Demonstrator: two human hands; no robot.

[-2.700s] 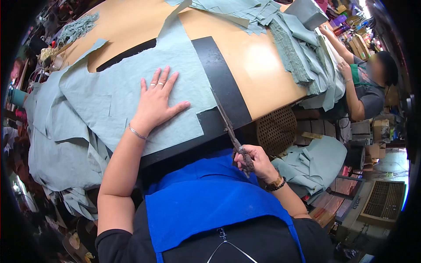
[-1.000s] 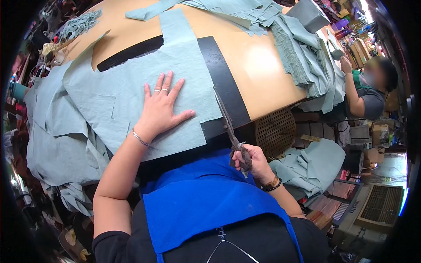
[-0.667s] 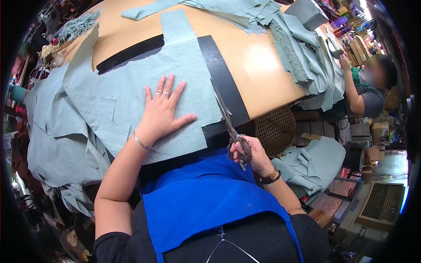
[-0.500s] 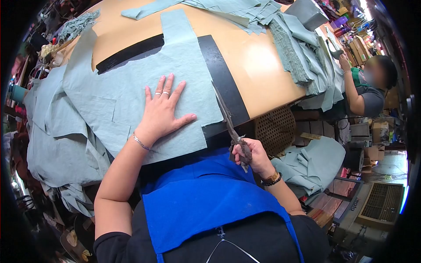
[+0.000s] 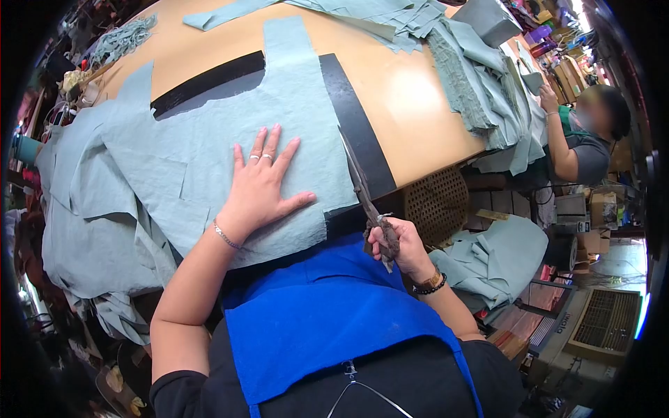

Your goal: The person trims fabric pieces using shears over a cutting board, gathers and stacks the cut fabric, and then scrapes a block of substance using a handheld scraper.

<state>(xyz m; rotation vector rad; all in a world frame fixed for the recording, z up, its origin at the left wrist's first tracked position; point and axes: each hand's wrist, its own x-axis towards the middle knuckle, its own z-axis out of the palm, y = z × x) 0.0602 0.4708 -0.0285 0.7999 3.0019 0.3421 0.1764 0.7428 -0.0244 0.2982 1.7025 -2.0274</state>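
My left hand [image 5: 261, 184] lies flat with spread fingers on a pale green fabric piece [image 5: 209, 150], pressing it against the table. Beneath the fabric shows a black board [image 5: 359, 129]. In my right hand [image 5: 401, 245], fingers wrapped round cloth-bound handles, is a pair of scissors [image 5: 362, 188]. Their long blades point away from me along the fabric's right edge, and the tips reach close to that edge. Whether the blades are apart is hard to make out. More of the green fabric [image 5: 97, 230] drapes in folds over the table's left side.
Stacked green cloth pieces [image 5: 474, 90] lie at the table's [image 5: 411, 90] right end, near a grey box [image 5: 488, 21]. A co-worker [image 5: 585, 139] handles something at the right. Folded fabric [image 5: 495, 258] sits beside a woven chair [image 5: 439, 205]. Tangled scraps [image 5: 125, 38] lie far left.
The fabric under my left hand has shifted slightly to the right, and the hand has moved with it and a little toward me. The scissors stay nearly in place.
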